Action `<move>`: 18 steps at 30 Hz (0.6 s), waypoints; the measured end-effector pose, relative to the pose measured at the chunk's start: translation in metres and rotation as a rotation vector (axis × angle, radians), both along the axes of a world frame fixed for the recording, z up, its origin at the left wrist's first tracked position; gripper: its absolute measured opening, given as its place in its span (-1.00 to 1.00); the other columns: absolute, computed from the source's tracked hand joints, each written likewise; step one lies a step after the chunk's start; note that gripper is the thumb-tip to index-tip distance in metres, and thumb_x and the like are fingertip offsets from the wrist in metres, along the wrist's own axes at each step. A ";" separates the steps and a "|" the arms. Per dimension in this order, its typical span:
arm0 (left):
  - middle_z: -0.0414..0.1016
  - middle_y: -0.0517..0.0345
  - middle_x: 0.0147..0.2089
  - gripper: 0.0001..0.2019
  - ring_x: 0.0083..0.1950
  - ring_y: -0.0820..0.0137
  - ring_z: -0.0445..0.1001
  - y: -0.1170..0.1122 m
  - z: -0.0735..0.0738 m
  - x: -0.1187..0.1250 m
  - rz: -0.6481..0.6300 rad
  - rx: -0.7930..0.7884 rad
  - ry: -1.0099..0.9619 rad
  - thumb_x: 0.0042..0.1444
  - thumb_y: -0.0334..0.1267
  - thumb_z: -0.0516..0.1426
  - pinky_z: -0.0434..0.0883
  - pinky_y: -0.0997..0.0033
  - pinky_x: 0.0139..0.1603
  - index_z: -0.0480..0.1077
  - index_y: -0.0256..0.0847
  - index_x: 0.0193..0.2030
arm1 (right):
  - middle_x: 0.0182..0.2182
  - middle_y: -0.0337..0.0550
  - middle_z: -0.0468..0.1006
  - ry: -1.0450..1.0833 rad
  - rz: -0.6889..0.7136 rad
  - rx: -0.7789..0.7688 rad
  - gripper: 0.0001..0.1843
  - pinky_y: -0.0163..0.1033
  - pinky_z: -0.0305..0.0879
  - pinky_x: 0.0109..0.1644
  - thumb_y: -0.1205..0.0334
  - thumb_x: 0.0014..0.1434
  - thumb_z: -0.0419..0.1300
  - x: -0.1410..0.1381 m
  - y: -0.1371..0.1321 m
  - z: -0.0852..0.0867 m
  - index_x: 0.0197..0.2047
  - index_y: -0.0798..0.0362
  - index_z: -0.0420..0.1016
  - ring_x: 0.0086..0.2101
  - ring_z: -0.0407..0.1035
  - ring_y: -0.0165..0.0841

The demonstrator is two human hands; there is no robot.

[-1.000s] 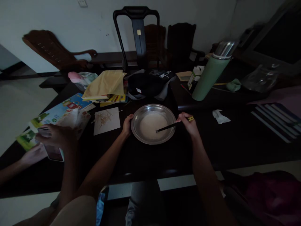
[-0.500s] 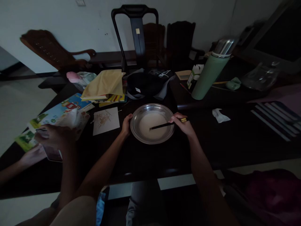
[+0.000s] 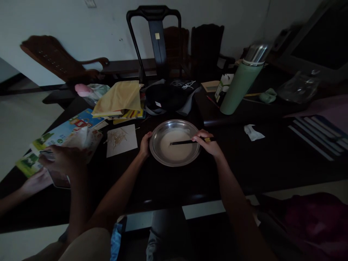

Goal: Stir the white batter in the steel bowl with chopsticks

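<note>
A wide metal bowl (image 3: pixel 175 162) sits on the dark table before me, with a pale, milky mixture (image 3: pixel 176 149) inside. My left hand (image 3: pixel 146 144) grips the bowl's left rim, its fingers partly hidden beneath the edge. Over the right rim, my right hand (image 3: pixel 207 142) is closed around black chopsticks (image 3: pixel 185 142) with gold bands near the top. Their tips reach down into the mixture, left of its middle. Whether there are one or two sticks is hard to tell.
Left of the bowl lies white paper (image 3: pixel 133 139) with cotton swabs (image 3: pixel 119 137). Another person's hand (image 3: pixel 61 159) is near a phone (image 3: pixel 61 179) at the left. A green thermos (image 3: pixel 240 88) stands behind to the right; a crumpled tissue (image 3: pixel 253 133) and notebooks (image 3: pixel 312 139) lie right.
The chopstick tips have moved a little up and left through the mixture, and the sticks now lie more level. My left hand stays on the rim.
</note>
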State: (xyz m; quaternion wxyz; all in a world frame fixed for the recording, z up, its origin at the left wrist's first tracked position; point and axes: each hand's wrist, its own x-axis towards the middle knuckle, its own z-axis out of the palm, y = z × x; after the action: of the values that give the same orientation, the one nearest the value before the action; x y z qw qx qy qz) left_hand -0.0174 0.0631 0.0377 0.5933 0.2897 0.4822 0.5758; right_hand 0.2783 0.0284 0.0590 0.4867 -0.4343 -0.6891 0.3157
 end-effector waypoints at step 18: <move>0.15 0.32 -0.60 -0.71 -0.60 0.54 0.15 0.001 -0.003 -0.001 -0.010 0.020 0.013 -0.04 -0.22 0.21 0.16 0.51 -0.55 0.17 -0.18 -0.59 | -0.52 -0.21 0.56 0.109 -0.186 0.004 -0.49 -0.10 0.35 -0.13 -0.26 0.23 0.15 0.012 0.001 0.003 -0.54 -0.06 0.51 -0.37 0.44 -0.28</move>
State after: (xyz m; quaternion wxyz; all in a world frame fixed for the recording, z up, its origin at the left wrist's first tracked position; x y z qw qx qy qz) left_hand -0.0189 0.0641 0.0344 0.5901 0.3019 0.4788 0.5757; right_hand 0.2905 0.0291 0.0619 0.5514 -0.4777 -0.6190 0.2909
